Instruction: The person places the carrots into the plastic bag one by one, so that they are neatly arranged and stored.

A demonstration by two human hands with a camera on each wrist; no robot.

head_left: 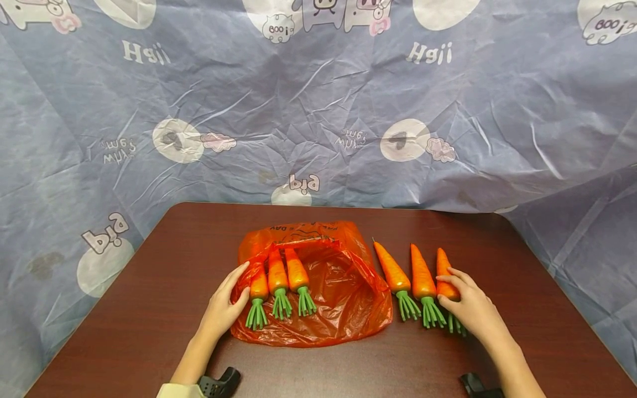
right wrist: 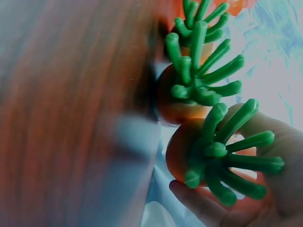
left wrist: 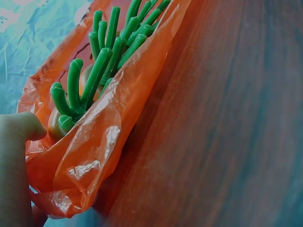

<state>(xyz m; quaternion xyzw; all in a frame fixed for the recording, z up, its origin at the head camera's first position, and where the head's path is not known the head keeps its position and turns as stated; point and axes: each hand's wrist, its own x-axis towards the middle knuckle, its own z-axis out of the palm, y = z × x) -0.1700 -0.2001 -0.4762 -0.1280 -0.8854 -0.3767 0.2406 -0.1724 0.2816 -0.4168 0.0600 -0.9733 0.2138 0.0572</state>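
Observation:
A thin red plastic bag (head_left: 343, 293) lies on the table with its mouth toward me. Inside its left part are three orange carrots with green stalks: a left one (head_left: 259, 284), a middle one (head_left: 276, 271) and a right one (head_left: 296, 271). My left hand (head_left: 222, 307) holds the bag's left edge, thumb at the rim (left wrist: 71, 165) and fingers partly hidden behind the plastic. Right of the bag, three more carrots lie side by side. My right hand (head_left: 470, 301) grips the rightmost carrot (head_left: 444, 271) between thumb and fingers; its green stalks (right wrist: 232, 156) point toward the wrist camera.
Beside the bag lies one loose carrot (head_left: 392, 268), with another carrot (head_left: 422, 273) between it and my right hand. The brown table (head_left: 164, 276) extends around everything. Behind its far edge hangs a printed blue-grey cloth (head_left: 298, 99).

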